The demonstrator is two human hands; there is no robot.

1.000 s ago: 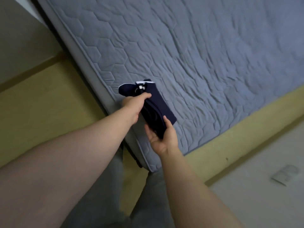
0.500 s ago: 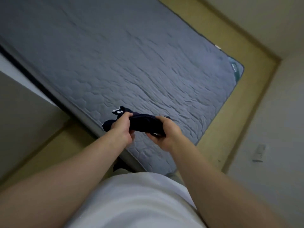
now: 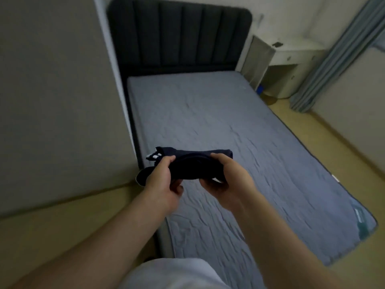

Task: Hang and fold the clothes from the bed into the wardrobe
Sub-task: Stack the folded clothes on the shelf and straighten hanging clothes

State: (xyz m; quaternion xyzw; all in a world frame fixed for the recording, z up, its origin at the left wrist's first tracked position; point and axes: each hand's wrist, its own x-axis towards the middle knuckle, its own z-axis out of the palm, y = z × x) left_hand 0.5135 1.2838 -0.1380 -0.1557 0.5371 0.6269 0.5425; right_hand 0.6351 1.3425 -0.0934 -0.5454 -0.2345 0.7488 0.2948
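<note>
Navy cloth, a small folded garment point(image 3: 193, 166) with white trim at its left end, is held just above the grey mattress point(image 3: 239, 122), over its edge at about 8 o'clock. One end is clasped by the left hand point(image 3: 163, 182) and the other by the right hand point(image 3: 228, 181), fingers curled over the top and thumbs beneath, apparently so that the fold is kept tight for carrying. A dark padded headboard point(image 3: 179, 36) is seen at 12 o'clock.

A home bedroom — a bed point(image 3: 229, 132) with a bare grey quilted mattress, a dark padded headboard point(image 3: 179, 36) at its head. Beside the bed's head stands a white nightstand point(image 3: 291, 65); farther out from the bed hangs a grey-blue curtain point(image 3: 337, 55).
</note>
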